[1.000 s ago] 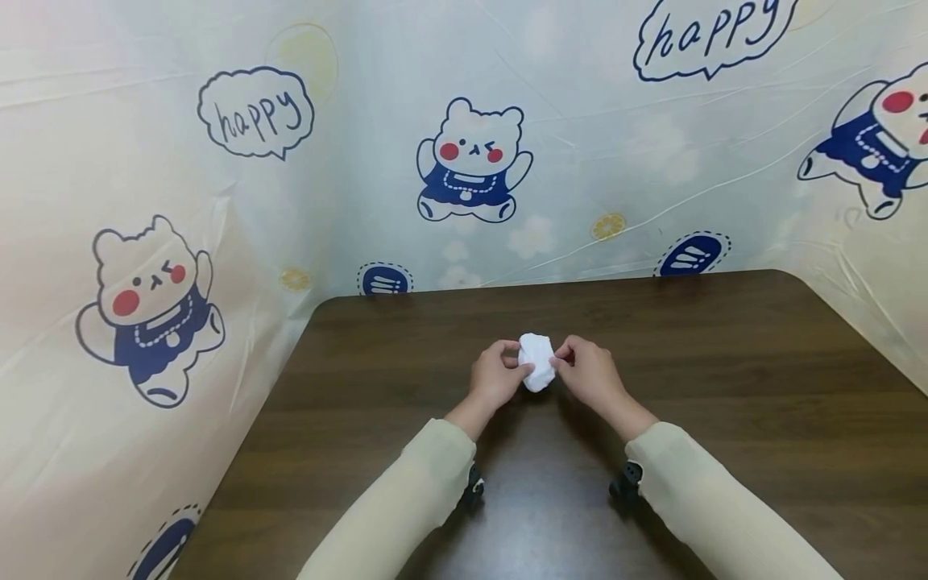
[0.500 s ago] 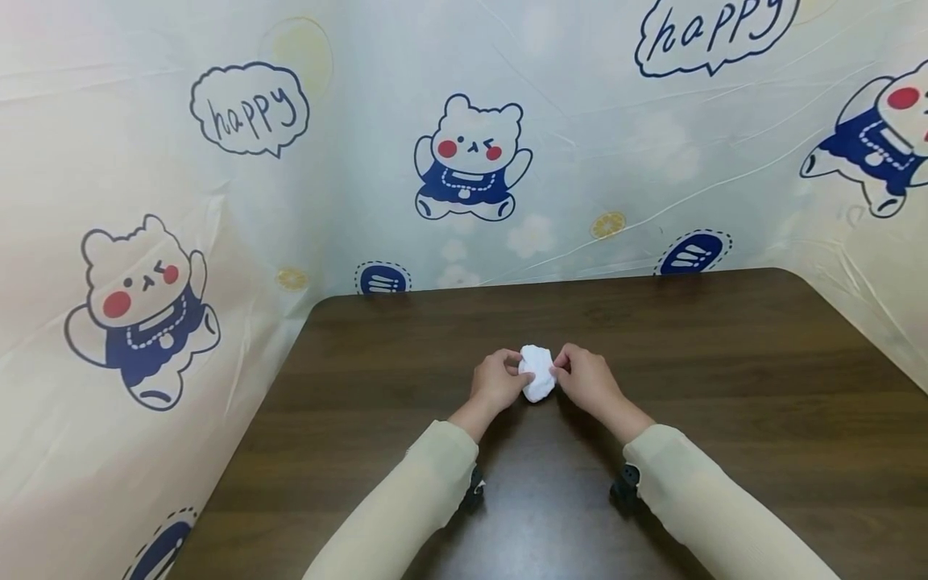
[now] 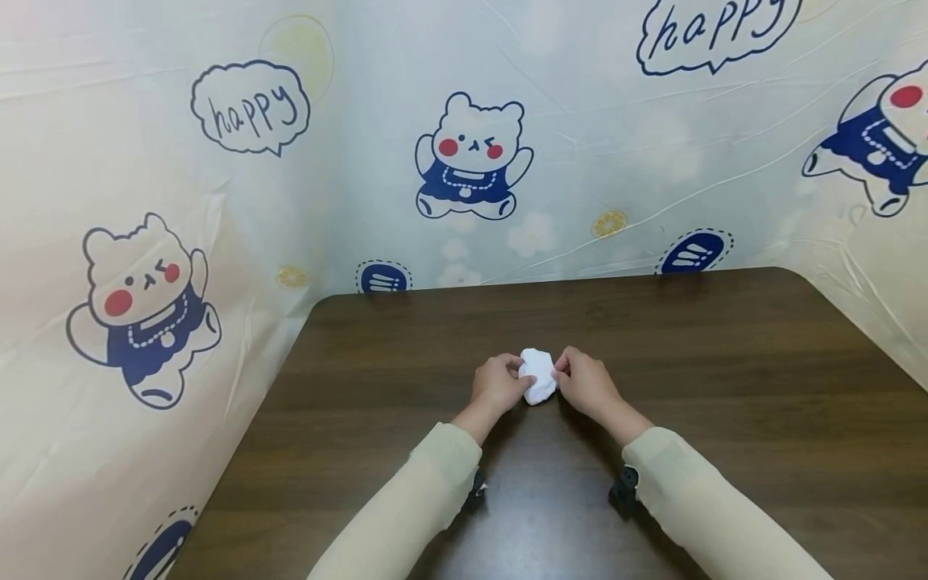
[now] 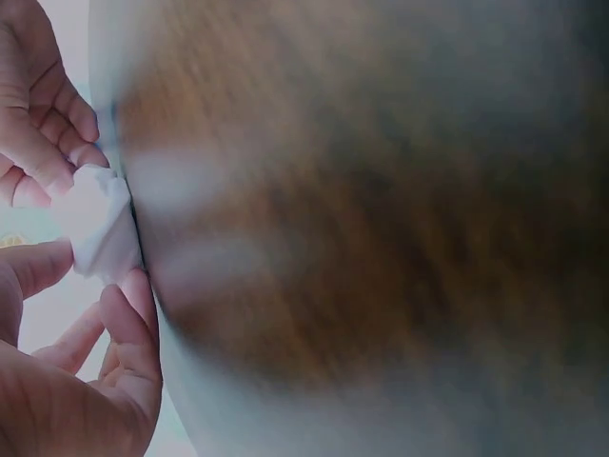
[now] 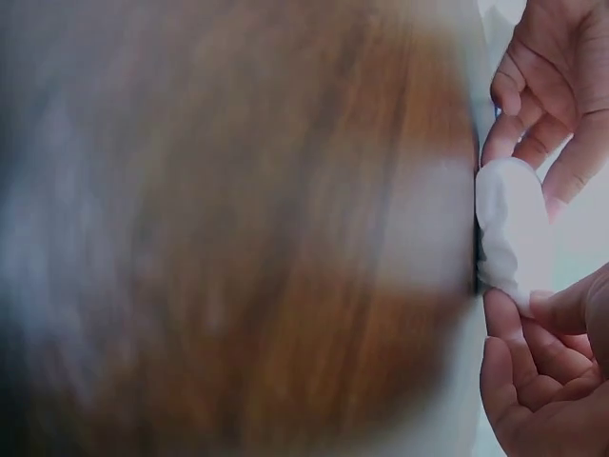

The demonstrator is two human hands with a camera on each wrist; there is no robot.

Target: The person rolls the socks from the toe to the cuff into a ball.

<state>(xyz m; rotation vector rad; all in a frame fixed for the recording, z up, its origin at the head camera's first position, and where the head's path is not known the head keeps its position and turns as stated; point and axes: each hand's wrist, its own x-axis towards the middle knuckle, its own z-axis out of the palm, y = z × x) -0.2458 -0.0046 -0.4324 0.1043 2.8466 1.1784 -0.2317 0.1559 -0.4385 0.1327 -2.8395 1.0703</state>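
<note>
Dark wood-grain tabletop [image 3: 725, 387] fills the lower view, and near its middle a small white wad [image 3: 538, 375] sits low on or just above the wood, pinched from both sides. On its left, the left hand [image 3: 496, 385] has thumb and fingertips curled onto the wad's edge; the left wrist view shows the wad [image 4: 97, 221] caught between that hand's thumb and fingers [image 4: 128, 314], with the other hand's fingers on its far side. On its right, the right hand [image 3: 586, 384] pinches the opposite edge the same way, and the right wrist view shows the wad [image 5: 512, 231] pressed close against the wood with fingertips [image 5: 504, 319] at both ends. Each grip is a tight fingertip pinch, not a full fist. Cream sleeves [image 3: 413, 515] run back from both wrists toward the near edge. Behind and to either side hangs a pale plastic sheet [image 3: 580, 145] printed with bears [image 3: 471, 161] and "happy" bubbles [image 3: 250, 105].
</note>
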